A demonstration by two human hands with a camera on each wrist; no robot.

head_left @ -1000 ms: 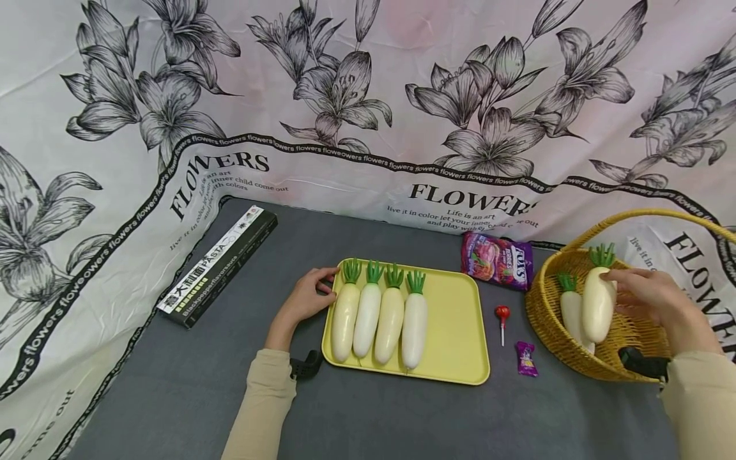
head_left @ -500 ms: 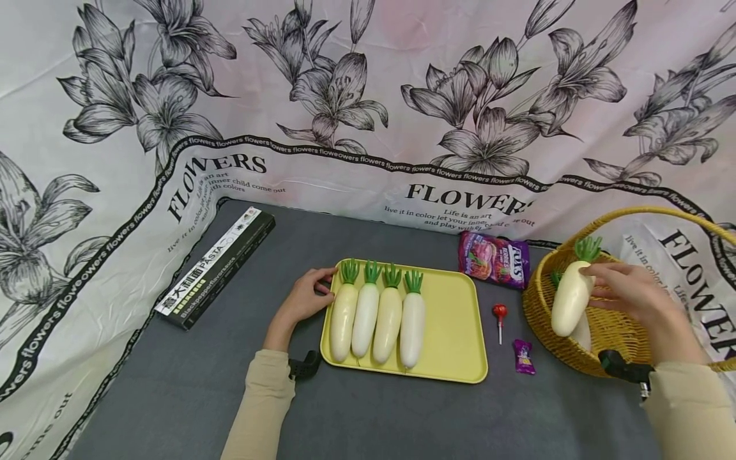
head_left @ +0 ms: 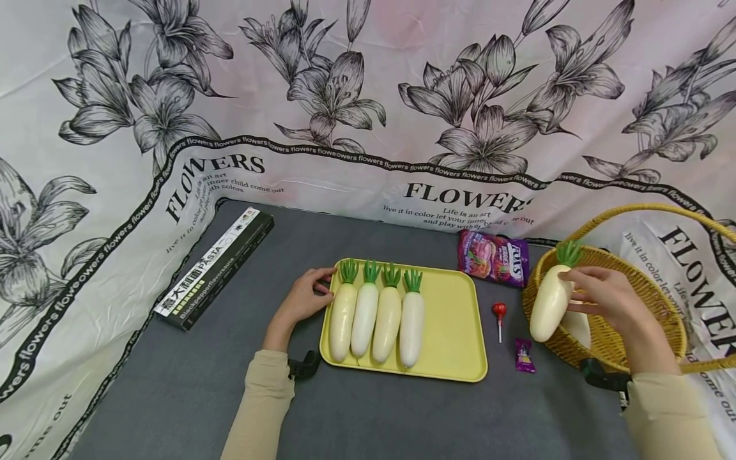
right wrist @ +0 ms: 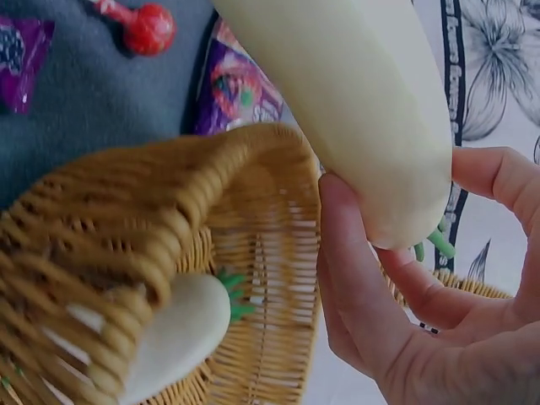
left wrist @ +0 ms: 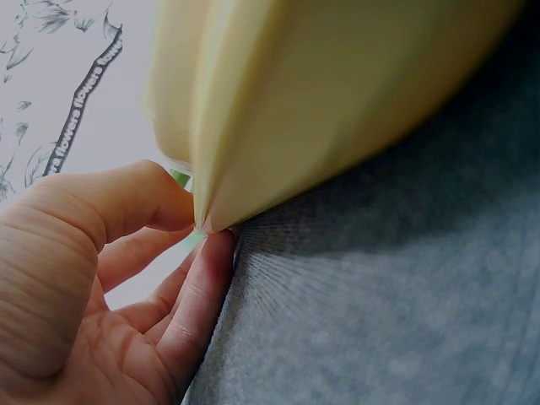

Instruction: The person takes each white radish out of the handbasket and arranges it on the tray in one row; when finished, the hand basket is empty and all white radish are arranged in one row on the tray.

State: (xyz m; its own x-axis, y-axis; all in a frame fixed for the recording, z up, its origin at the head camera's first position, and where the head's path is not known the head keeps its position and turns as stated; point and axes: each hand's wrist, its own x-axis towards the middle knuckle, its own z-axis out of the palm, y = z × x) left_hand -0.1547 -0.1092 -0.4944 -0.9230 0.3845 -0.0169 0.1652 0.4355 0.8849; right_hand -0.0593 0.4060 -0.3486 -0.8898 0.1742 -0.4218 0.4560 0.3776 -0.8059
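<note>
My right hand [head_left: 604, 294] grips a white radish [head_left: 549, 306] near its green leafy top, thumb and fingers on either side. The radish tilts over the left rim of a wicker basket [head_left: 661, 303]. Another white radish [right wrist: 186, 333] lies inside that basket, partly covered in the head view. At the far left corner of a yellow tray [head_left: 451, 326], my left hand [head_left: 305, 299] pinches the edge between thumb and fingers, as the left wrist view shows. Several radishes [head_left: 388, 326] lie side by side on the tray's left part, leaves pointing away from me.
Between tray and basket lie a red lollipop [head_left: 499, 311] and a small purple wrapped candy [head_left: 524, 355]. Behind them is a purple candy bag [head_left: 493, 258]. A black and white pasta box [head_left: 215, 268] rests at the left. The basket's tall handle [head_left: 638, 207] arches up.
My right hand has carried the radish leftward, from above the inside of the basket to its left rim. My left hand keeps its place at the tray.
</note>
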